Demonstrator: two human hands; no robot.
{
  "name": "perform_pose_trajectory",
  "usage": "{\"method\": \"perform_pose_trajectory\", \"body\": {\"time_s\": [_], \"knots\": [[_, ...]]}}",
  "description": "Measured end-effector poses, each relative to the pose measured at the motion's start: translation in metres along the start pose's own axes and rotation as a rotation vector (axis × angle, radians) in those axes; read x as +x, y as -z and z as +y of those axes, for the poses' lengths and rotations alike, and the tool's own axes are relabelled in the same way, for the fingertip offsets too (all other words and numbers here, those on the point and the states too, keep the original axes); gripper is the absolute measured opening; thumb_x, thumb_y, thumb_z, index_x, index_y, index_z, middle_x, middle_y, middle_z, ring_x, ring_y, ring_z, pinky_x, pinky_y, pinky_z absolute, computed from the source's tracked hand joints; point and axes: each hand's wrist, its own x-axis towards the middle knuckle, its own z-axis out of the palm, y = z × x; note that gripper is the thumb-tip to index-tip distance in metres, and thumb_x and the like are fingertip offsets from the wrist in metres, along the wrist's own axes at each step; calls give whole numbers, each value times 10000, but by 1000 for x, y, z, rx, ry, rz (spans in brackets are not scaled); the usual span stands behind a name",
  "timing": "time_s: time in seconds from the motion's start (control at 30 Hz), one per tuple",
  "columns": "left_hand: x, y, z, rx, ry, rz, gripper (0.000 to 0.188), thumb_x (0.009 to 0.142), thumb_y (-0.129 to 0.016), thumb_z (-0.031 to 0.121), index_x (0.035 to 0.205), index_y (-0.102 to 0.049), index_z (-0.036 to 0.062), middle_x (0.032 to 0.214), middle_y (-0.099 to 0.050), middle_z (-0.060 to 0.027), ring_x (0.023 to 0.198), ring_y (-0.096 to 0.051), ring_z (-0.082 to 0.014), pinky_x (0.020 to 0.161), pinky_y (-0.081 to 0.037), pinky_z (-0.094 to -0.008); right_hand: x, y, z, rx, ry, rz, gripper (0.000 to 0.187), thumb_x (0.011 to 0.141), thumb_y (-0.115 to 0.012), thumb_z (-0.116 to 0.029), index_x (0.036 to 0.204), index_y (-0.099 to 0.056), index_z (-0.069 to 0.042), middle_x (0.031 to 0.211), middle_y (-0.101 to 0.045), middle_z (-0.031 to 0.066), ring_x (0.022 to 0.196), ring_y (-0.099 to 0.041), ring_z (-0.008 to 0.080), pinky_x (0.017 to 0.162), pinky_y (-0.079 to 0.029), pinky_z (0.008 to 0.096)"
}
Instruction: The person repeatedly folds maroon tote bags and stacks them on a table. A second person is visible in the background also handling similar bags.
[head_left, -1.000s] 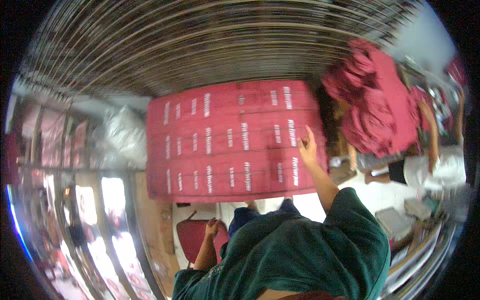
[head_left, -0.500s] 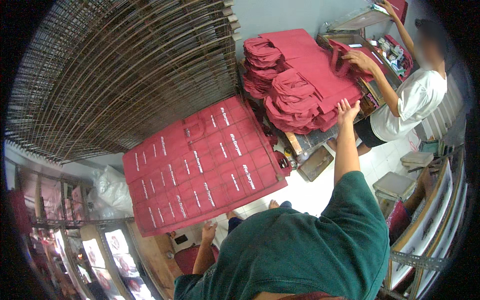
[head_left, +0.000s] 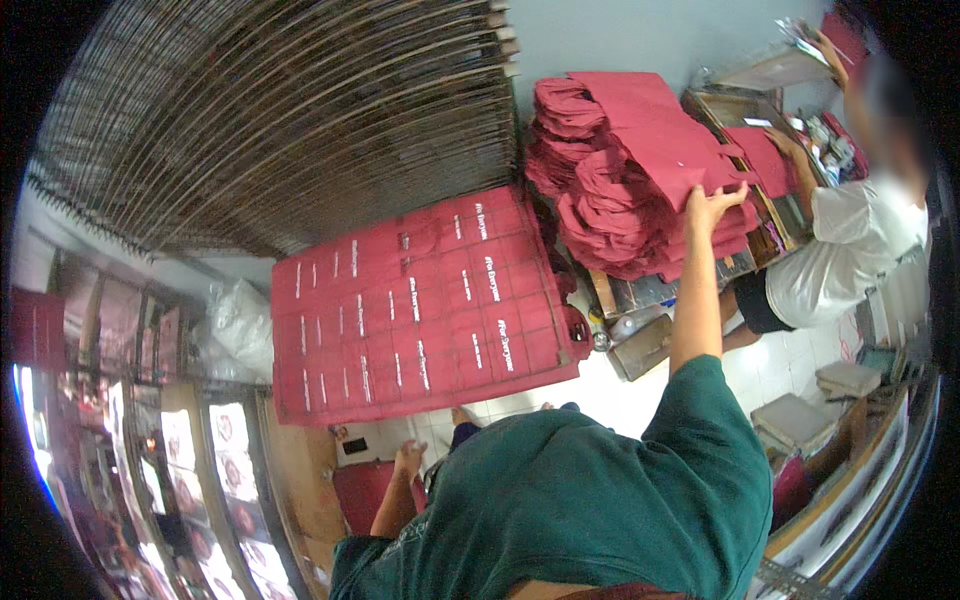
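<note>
My right hand (head_left: 710, 207) is stretched out to the far right, its fingers closed at the near corner of the top red fabric bag (head_left: 650, 125). That bag lies over a tall pile of folded red fabric bags (head_left: 610, 210) on a table, and its near edge looks slightly raised. Low beside my body, my left hand (head_left: 409, 457) hangs with nothing visible in it, its fingers loosely apart. Ahead of me, printed red bags (head_left: 440, 300) lie side by side on a wire-grid rack tray, white lettering facing up.
Many raised wire trays of a drying rack (head_left: 300, 110) hang over the far left. A co-worker in a white shirt (head_left: 835, 260) holds up a hinged frame (head_left: 775, 70), other hand on red fabric. Clear plastic sheeting (head_left: 240, 325) sits left; flat frames (head_left: 800, 425) are stacked right.
My right hand has gone from resting against the pile's edge to gripping the top bag's corner. The co-worker's near hand has moved from the pile's edge to red fabric by the frame.
</note>
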Motion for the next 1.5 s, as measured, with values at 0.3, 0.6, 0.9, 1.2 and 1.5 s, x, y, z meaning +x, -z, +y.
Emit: {"method": "perform_pose_trajectory", "body": {"time_s": [0.3,0.6,0.9,1.2,1.5], "knots": [[-6,-10,207,-233,-595,-115,526,813,-638,273,1239,-451,26,1107,-569,-149,1025,-541,-219,872,-431,-328,-48,28,-210,337,64,-1287,755,628,-448,139,1353,-306,-14,1379,-355,68,1150,-442,138,885,-399,251],[-10,30,282,-659,-592,-617,709,755,-587,127,1375,-247,181,1408,-238,-146,1288,-242,-333,923,-394,-450,-189,8,-321,-234,537,-2208,664,657,-437,48,1306,-394,-82,1245,-482,170,1013,-550,334,864,-446,351],[14,99,228,-1611,-735,-1484,466,848,-539,412,1265,-406,255,1194,-512,-78,1112,-486,-236,953,-361,-525,-210,-25,-361,96,-27,-1974,711,612,-432,167,1305,-368,23,1314,-431,112,1216,-397,167,1027,-286,288],[-99,172,327,-1292,-592,-657,476,861,-549,367,1227,-429,87,1190,-515,-54,1093,-496,-200,861,-437,-409,-200,17,-218,-374,287,-1006,546,762,-627,-81,1263,-423,-4,1224,-502,134,1152,-457,197,962,-358,314],[-109,80,347,-1151,-454,-817,433,892,-468,422,1131,-467,61,1056,-582,-109,928,-598,-241,795,-515,-403,-460,202,-120,7,-1660,-1128,1049,638,-164,-879,1139,-504,-23,858,-603,100,738,-563,204,664,-433,321]]}}
